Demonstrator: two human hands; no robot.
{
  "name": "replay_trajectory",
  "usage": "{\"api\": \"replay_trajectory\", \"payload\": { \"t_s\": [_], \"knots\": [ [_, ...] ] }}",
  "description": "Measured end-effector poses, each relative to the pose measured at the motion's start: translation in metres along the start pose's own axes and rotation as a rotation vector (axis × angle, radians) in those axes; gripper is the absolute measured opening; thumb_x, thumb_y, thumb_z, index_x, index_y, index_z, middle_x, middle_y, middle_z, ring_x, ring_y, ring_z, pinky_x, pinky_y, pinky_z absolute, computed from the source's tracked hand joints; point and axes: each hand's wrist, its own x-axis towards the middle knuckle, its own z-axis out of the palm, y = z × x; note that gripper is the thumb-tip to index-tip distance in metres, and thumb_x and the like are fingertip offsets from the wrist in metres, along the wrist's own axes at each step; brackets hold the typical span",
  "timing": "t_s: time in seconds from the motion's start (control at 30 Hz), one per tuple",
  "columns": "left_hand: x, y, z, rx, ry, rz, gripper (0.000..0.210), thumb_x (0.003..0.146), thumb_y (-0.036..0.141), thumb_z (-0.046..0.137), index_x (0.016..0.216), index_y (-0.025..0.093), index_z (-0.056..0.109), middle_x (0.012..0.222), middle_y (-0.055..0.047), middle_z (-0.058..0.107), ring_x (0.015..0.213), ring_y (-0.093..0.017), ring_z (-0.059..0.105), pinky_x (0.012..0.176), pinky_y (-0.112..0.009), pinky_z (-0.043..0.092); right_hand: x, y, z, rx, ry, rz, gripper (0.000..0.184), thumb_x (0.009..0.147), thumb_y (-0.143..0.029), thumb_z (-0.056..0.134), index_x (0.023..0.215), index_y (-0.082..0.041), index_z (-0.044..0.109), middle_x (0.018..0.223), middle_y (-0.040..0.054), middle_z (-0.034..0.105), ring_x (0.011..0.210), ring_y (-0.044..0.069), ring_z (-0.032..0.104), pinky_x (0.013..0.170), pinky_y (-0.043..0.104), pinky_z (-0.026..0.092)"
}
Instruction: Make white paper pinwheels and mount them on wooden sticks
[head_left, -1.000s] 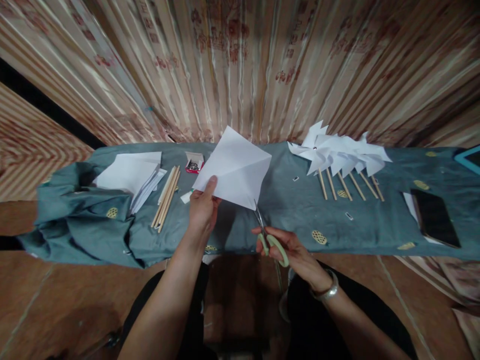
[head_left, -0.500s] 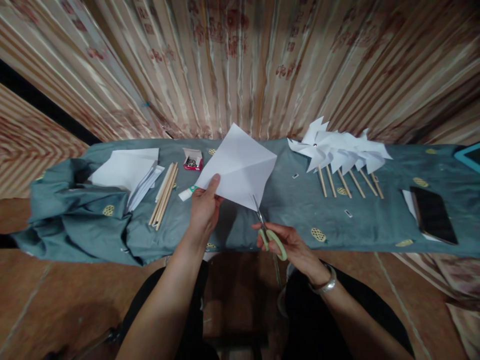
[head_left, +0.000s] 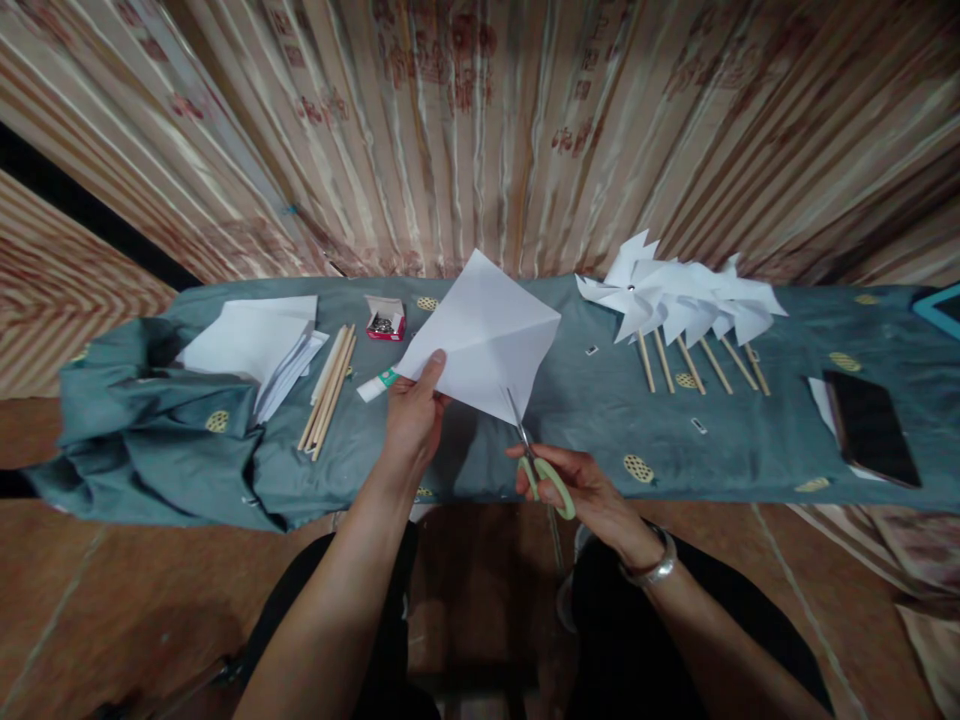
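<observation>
A square sheet of white paper (head_left: 487, 325) with faint diagonal creases is held up over the table, one corner toward me. My left hand (head_left: 416, 405) pinches its left corner, thumb on top. My right hand (head_left: 577, 490) has its fingers through the light green handles of a pair of scissors (head_left: 551, 487). The scissor blades lie at the paper's near corner, one blade showing over the sheet. Left of the paper are a small red and white box of metal pins (head_left: 386, 320) and a white and green tube (head_left: 376, 385).
Several paper pinwheels (head_left: 675, 290) on wooden sticks lie at the right. A phone (head_left: 872, 428) rests near the right end, by a blue-edged object (head_left: 937, 315). Leftward are loose wooden sticks (head_left: 328, 392) and stacked white paper (head_left: 251, 335) on the grey-green tablecloth (head_left: 480, 480). A curtain (head_left: 465, 130) hangs behind.
The paper and my left hand have shifted slightly to the right. The scissors remain at the near corner, with my right hand almost unmoved.
</observation>
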Motion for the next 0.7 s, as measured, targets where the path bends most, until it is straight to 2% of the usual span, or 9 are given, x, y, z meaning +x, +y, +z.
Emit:
{"api": "replay_trajectory", "payload": {
  "t_s": [0.3, 0.7],
  "knots": [
    [0.000, 0.001, 0.000, 0.002, 0.001, 0.004, 0.013, 0.074, 0.018, 0.074, 0.086, 0.015, 0.071, 0.091, -0.007, 0.076, 0.101, -0.021, 0.070, 0.088, -0.028, 0.055, 0.001, 0.006, 0.000, 0.013, 0.002, 0.006, 0.051, 0.075, -0.050, 0.072, 0.116, -0.020, 0.066, 0.075, -0.0003, 0.058, 0.064, 0.011, 0.047, 0.056, 0.022, 0.041],
    [0.000, 0.003, -0.001, 0.007, -0.004, 0.010, 0.020, 0.071, 0.020, 0.077, 0.088, 0.015, 0.070, 0.092, -0.007, 0.076, 0.101, -0.021, 0.069, 0.086, -0.029, 0.055, 0.003, 0.011, 0.006, 0.034, 0.068, 0.027, 0.045, 0.074, -0.045, 0.075, 0.110, -0.019, 0.069, 0.070, -0.0014, 0.057, 0.061, 0.009, 0.047, 0.054, 0.021, 0.041]
  ]
}}
